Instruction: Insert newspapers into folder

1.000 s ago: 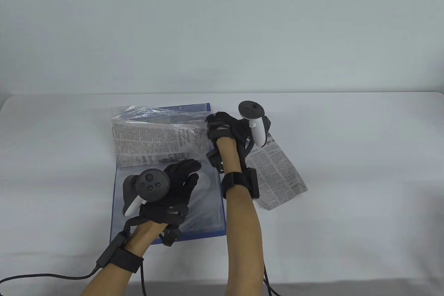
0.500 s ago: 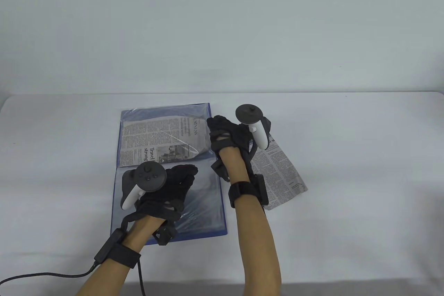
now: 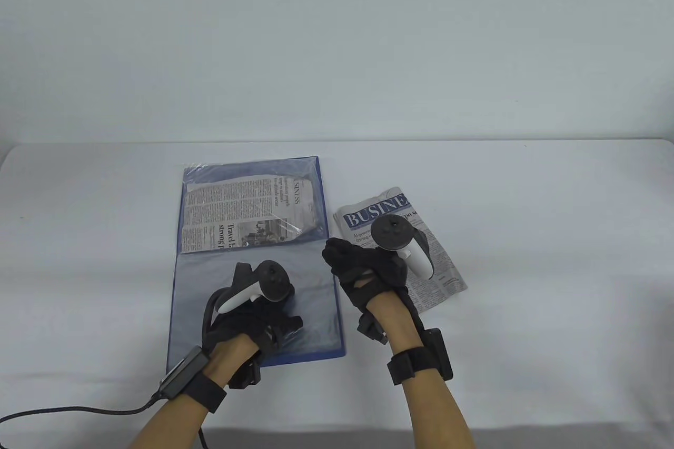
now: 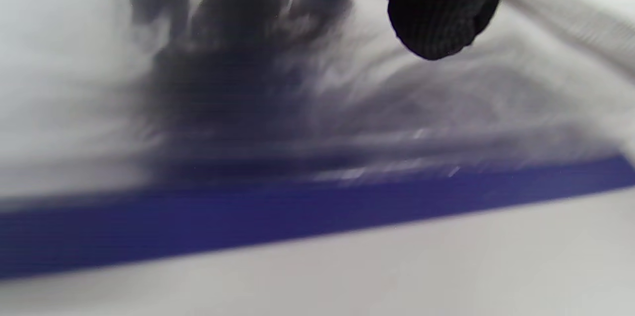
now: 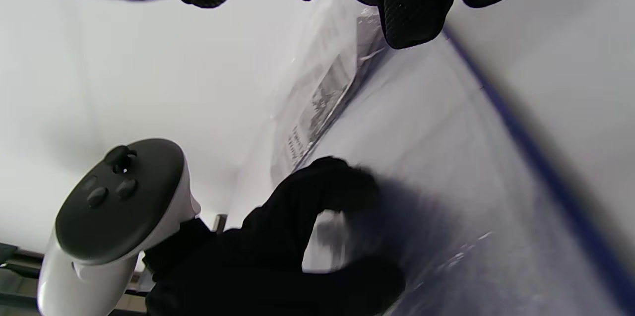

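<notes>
A blue folder (image 3: pixel 253 270) with a clear plastic sleeve lies flat on the white bench (image 3: pixel 526 259). One folded newspaper (image 3: pixel 247 212) sits inside the sleeve at its far end, and a second paper (image 3: pixel 416 243), headed BUSINESS, lies on the bench just to the folder's right, partly under the right hand. The left hand (image 3: pixel 247 320) rests on the near part of the sleeve with the palm down. In the right wrist view its fingers (image 5: pixel 317 197) curl against the film, perhaps pinching it, but I cannot tell whether they hold anything. The right hand (image 3: pixel 363 270) hovers over the folder's right edge and the near corner of the second paper. Its fingers (image 5: pixel 412 3) hang loosely curled with nothing between them. The loose paper looks light, limp and easily creased, so I judge it best taken along its folded edge or by a pinched corner, where the layers stay together, not in the open middle, where the sheets would fan apart. The sleeve film looks thin, slick and clingy. Its mouth will likely need lifting with one hand while the other feeds the paper in folded edge first. Pushed carelessly, the newsprint could buckle or tear, or snag on the film.
</notes>
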The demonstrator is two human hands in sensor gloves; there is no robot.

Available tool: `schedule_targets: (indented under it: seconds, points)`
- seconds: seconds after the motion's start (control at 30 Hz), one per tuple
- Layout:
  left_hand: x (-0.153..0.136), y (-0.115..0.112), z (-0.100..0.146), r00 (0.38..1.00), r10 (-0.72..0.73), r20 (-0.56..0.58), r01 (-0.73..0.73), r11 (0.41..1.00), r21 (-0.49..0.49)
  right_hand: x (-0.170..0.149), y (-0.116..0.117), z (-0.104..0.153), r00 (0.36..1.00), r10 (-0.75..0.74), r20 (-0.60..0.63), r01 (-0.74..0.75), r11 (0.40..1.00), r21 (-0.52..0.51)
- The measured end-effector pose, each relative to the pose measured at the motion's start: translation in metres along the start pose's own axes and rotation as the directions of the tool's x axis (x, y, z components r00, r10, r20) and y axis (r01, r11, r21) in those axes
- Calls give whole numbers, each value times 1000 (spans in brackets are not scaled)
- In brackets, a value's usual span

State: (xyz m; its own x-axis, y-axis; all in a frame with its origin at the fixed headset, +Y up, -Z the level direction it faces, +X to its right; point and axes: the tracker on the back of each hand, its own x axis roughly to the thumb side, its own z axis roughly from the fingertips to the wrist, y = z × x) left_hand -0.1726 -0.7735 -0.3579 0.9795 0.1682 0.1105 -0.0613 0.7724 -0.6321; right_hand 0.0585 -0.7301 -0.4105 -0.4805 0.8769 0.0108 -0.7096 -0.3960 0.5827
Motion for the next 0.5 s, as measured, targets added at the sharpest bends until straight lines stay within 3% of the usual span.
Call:
schedule_targets:
  seconds: [0.27, 0.5]
  points:
    - [3, 5, 1, 999, 10, -52, -4, 992, 128, -9, 9, -3, 999, 12, -41, -8, 997, 77]
    - [-19, 18, 7, 962, 271, 20, -271, 953, 135, -15, 9, -1, 987, 62, -147, -56, 998, 41]
